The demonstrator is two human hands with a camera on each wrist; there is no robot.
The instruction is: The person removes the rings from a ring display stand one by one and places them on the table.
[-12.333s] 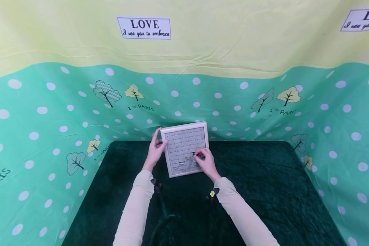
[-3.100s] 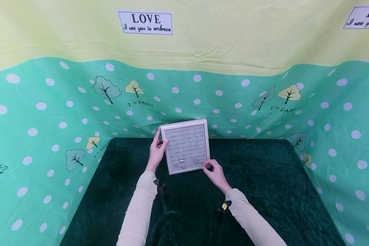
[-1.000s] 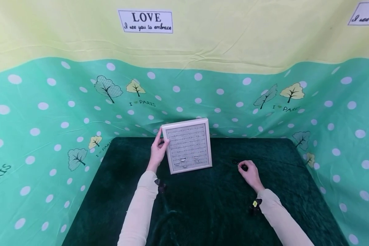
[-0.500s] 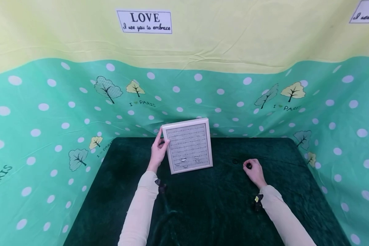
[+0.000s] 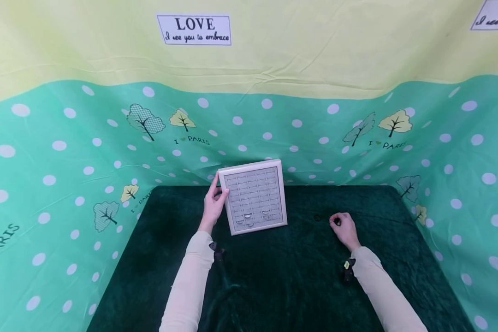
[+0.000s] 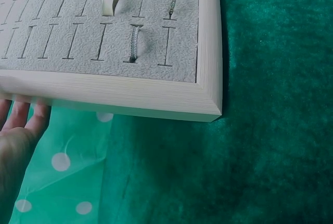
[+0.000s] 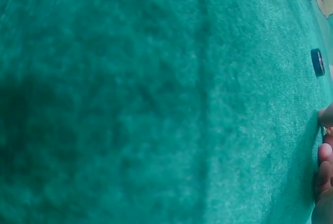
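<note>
A pale framed ring display tray [image 5: 255, 198] stands tilted up on the dark green cloth. Its grey slotted pad holds several rings, among them a wide plain silver band [image 6: 110, 2] and a thin patterned ring [image 6: 133, 43]. My left hand [image 5: 211, 205] grips the tray's left edge. Out to the right, low over the cloth, my right hand [image 5: 344, 229] pinches with thumb and forefinger. A small orange-tinted glint, seemingly part of a ring [image 7: 329, 131], shows between those fingertips; the rest is hidden. Just left of this hand lies a dark ring [image 5: 317, 217].
The green velvet cloth [image 5: 274, 276] covers the table. Behind it and at both sides hangs a curtain [image 5: 299, 143] printed with dots and trees. The tray's top edge stands close to the curtain.
My right hand has gone from the tray's lower right part out to the right, past the dark ring, and lately shifted slightly. My left hand has kept its grip on the tray.
</note>
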